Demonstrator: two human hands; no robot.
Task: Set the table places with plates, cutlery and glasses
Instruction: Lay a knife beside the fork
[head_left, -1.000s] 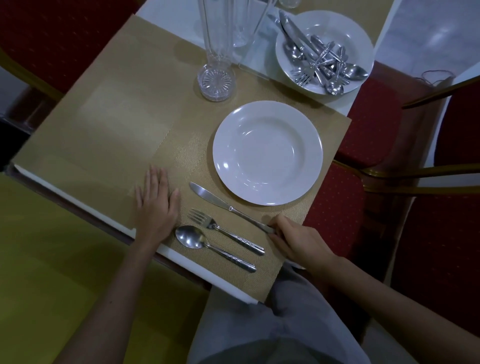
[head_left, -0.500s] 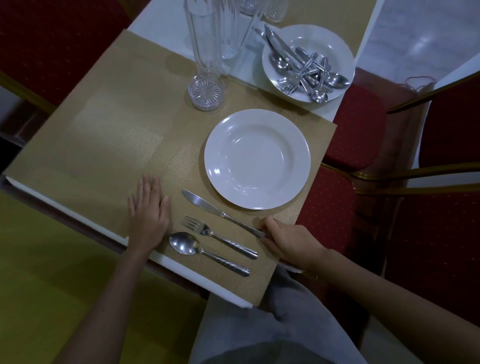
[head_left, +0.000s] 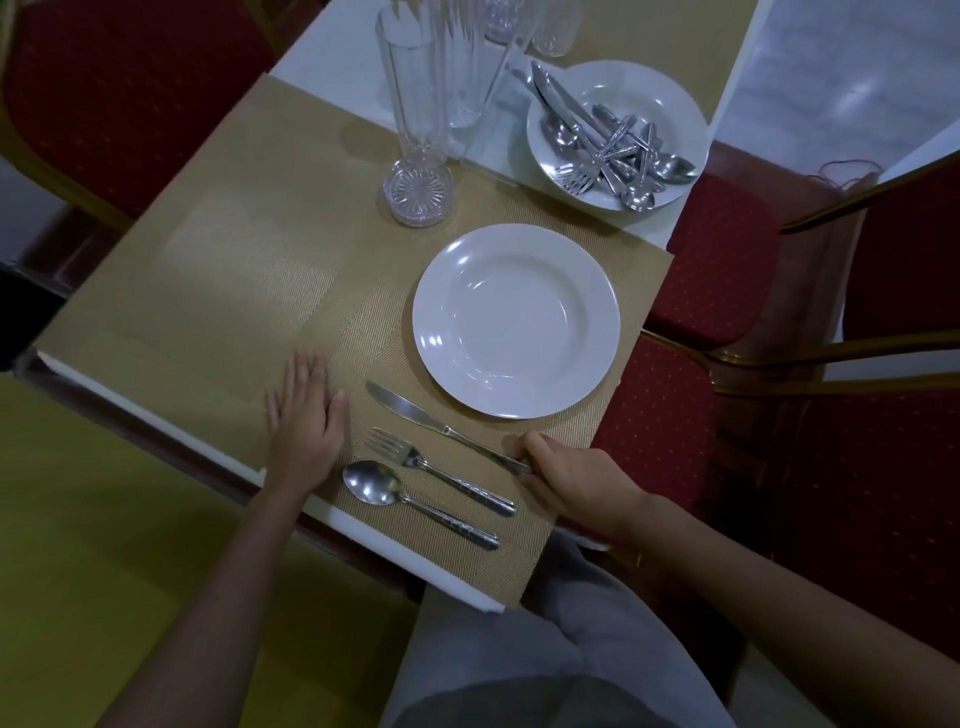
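The white worktop (head_left: 332, 62) carries a woven gold placemat (head_left: 234, 260) that covers most of its near part, with red upholstered chairs (head_left: 691, 270) standing around it. On the placemat's right half lies an empty white deep plate (head_left: 516, 320). Beyond it, on the bare worktop, a second white plate (head_left: 670, 88) holds a heap of loose cutlery (head_left: 602, 150). Tall clear glasses (head_left: 421, 130) stand together just left of that heap, the nearest one with its ribbed foot on the placemat's far edge.

The left hand (head_left: 306, 421) lies flat, palm down and fingers spread, on the placemat beside the set cutlery, clasping nothing. The right hand (head_left: 576, 480) is curled at the placemat's near right edge, its fingers closed on the handle end of the table knife (head_left: 415, 413).

The knife lies just below the plate, blade pointing left. Below it and parallel lies a fork (head_left: 441, 470), then a spoon (head_left: 410, 501) nearest the worktop edge, all three apart from one another.
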